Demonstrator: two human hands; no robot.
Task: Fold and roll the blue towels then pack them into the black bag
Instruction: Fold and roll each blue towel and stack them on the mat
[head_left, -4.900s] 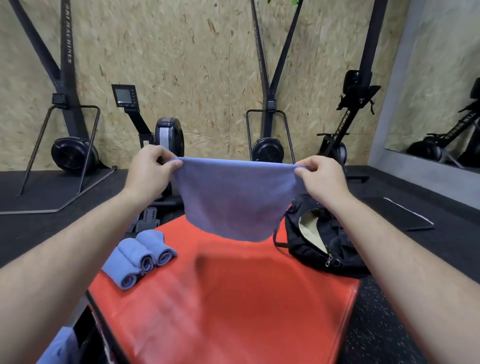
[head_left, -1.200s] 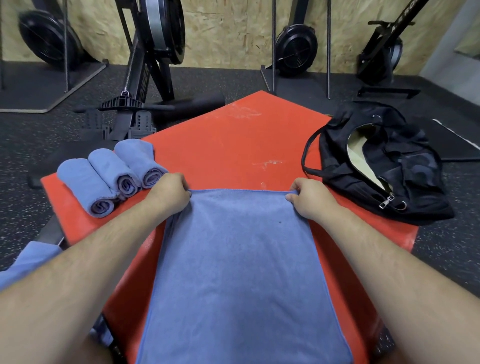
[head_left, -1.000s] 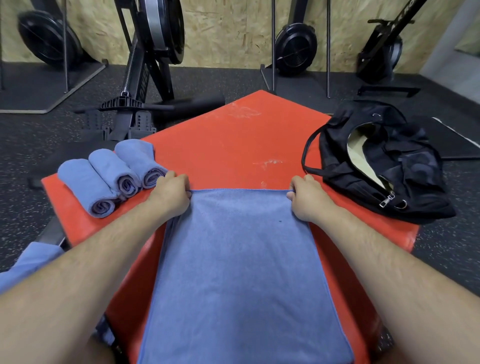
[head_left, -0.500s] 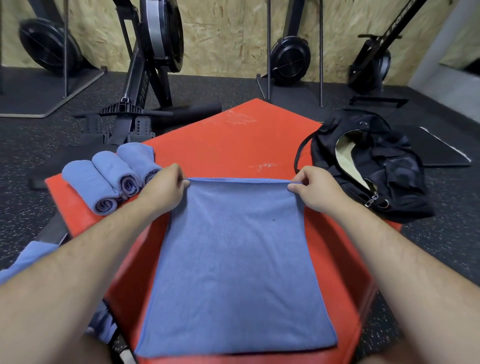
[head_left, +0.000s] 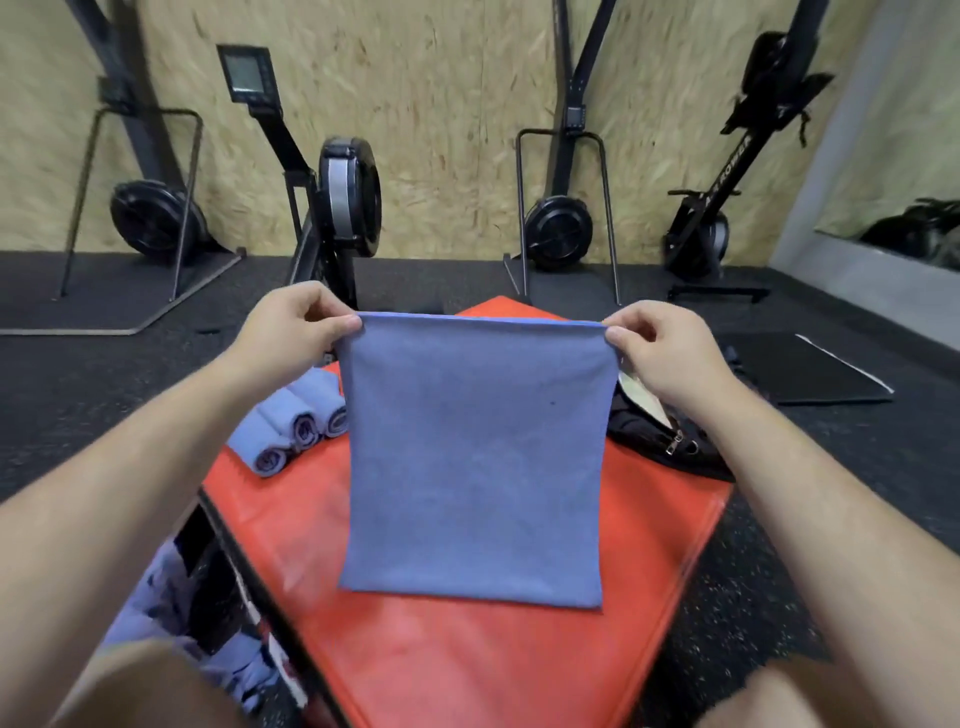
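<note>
Held towel: one blue towel (head_left: 475, 457) is hanging flat in the centre of the frame, stretched by its top corners, likely so that it is squaring up before a fold; whether its lower edge is touching the bench (head_left: 467, 665) I cannot tell
Left hand (head_left: 291, 327): is pinching the top left corner, fingers (head_left: 345, 325) curled and clamped on the cloth against the thumb
Right hand (head_left: 660, 353): is pinching the top right corner in the same way, pulling the upper edge taut and level
Rolled towels (head_left: 293, 421): three are lying side by side and touching at the left edge of the red bench, probably waiting there to be packed together
Black bag (head_left: 670, 441): one is sitting at the right of the bench, partly hidden behind the right hand, its mouth gaping to show a pale lining, so it is ready for loading
Loose blue cloth (head_left: 150, 597): a heap is lying at lower left below the bench; its number cannot be told
Count: two hands, one towel being held, three rolls, one bag
</note>
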